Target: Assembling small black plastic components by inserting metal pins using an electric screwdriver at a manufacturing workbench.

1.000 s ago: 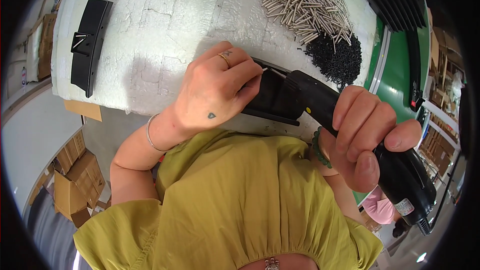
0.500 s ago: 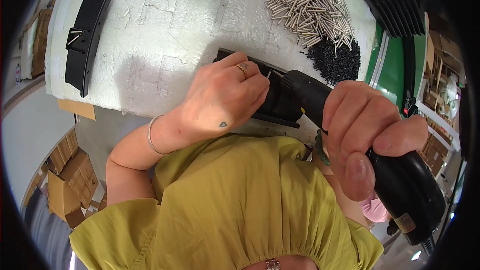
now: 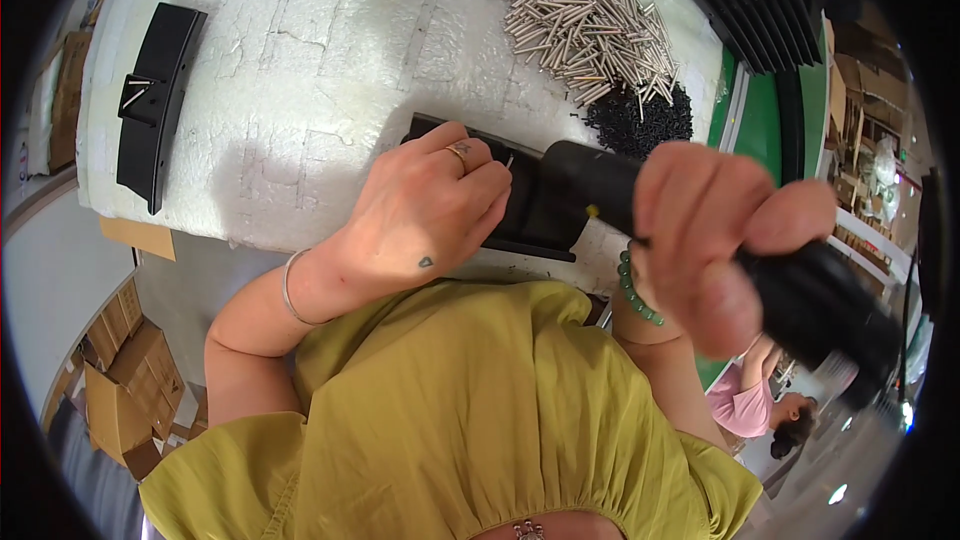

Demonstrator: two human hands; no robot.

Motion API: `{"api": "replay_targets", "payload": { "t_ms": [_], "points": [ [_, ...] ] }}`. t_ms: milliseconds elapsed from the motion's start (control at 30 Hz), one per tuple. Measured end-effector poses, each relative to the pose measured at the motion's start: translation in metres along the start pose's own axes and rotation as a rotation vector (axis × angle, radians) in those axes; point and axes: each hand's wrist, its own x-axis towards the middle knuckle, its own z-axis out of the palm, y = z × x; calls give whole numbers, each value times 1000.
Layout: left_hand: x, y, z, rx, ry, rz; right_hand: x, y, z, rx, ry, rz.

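Observation:
My left hand (image 3: 430, 195) is closed over a black plastic part (image 3: 555, 225) at the table's near edge, its fingertips hidden underneath. A thin silvery metal pin (image 3: 511, 159) sticks up beside my knuckles. Corded by its look, a black electric screwdriver (image 3: 600, 183) is gripped in my right hand (image 3: 715, 240), blurred by motion. It lies tilted sideways, its front end over the black part just right of my left hand. Whether its tip touches anything is hidden. Another black plastic part (image 3: 160, 105), with a few metal pins in its middle recess, rests at the far left.
Silvery metal pins (image 3: 590, 20) lie heaped at the back right, beside a pile of small black screws (image 3: 640, 122). Black slatted parts (image 3: 755, 5) stand stacked beyond. White wrapping (image 3: 330, 70) covers the table. Cardboard boxes (image 3: 140, 390) sit at lower left; a person in pink (image 3: 742, 402) is at lower right.
The screwdriver's rear end has swung upward with my right hand. The table and its things sit slightly further left in view. My left hand stays on the black part.

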Motion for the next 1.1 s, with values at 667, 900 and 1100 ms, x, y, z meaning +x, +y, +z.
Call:
{"api": "replay_targets", "payload": {
  "t_ms": [667,900,1100],
  "points": [
    [40,-10,-12,12,121,49,7,7,-31,55,252,-204],
    [66,-15,-3,102,122,332,1,-21,-24,11,109,-174],
    [62,-13,0,-43,168,250,-2,-26,-28,30,132,-188]
  ]
}}
